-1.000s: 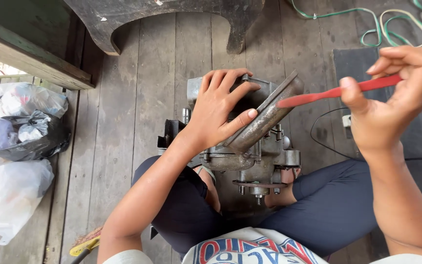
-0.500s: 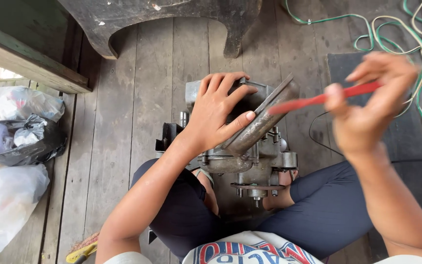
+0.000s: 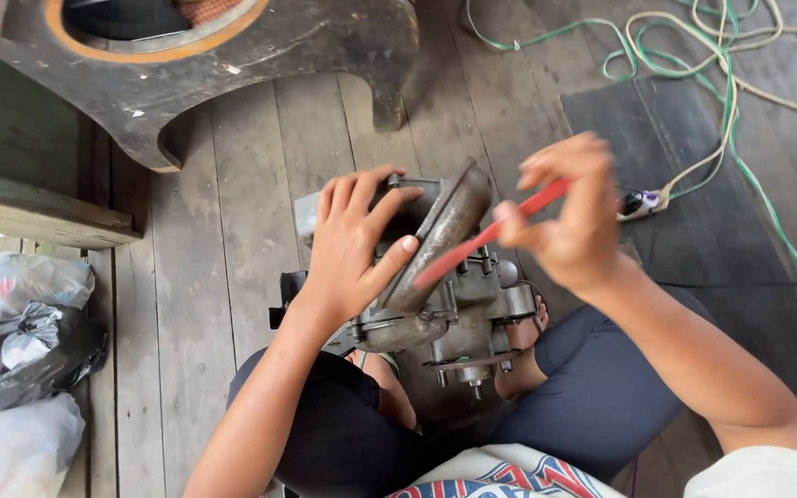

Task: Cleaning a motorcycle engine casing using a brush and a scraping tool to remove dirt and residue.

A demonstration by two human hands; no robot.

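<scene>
A grey metal engine block (image 3: 463, 314) sits on the wooden floor between my knees. My left hand (image 3: 352, 244) lies flat on its top, thumb pressed against a curved, rusty metal pipe (image 3: 440, 235) that runs diagonally across the engine. My right hand (image 3: 569, 217) grips a thin red-handled tool (image 3: 486, 235). The tool slants down to the left, and its tip rests against the pipe near my left thumb.
A dark worn wooden piece with an orange-rimmed hole (image 3: 186, 55) lies at the top left. Plastic bags (image 3: 20, 350) are heaped at the left edge. Green and cream cords (image 3: 712, 55) loop at the top right, near a dark mat (image 3: 694, 184).
My right hand has moved left and down, bringing the red tool closer to the pipe. My left hand has stayed on the engine.
</scene>
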